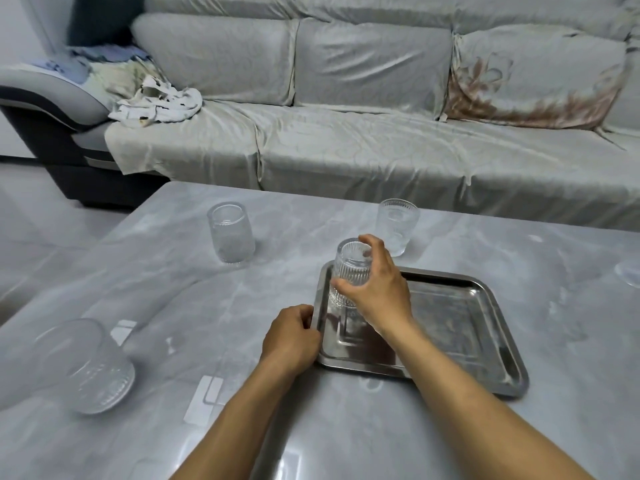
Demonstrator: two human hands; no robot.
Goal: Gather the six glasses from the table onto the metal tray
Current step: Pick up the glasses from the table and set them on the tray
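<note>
A rectangular metal tray lies on the grey marble table. My right hand grips a ribbed clear glass over the tray's far left corner; whether its base touches the tray is hard to tell. My left hand is closed on the tray's left rim. Another ribbed glass stands on the table at the left. A third glass stands just beyond the tray. A large glass sits close at the lower left, blurred. Part of one more glass shows at the right edge.
The table stretches wide around the tray, with light reflections on its glossy top. A grey covered sofa runs along the far side, with a crumpled cloth on its left seat. Pale floor lies to the left.
</note>
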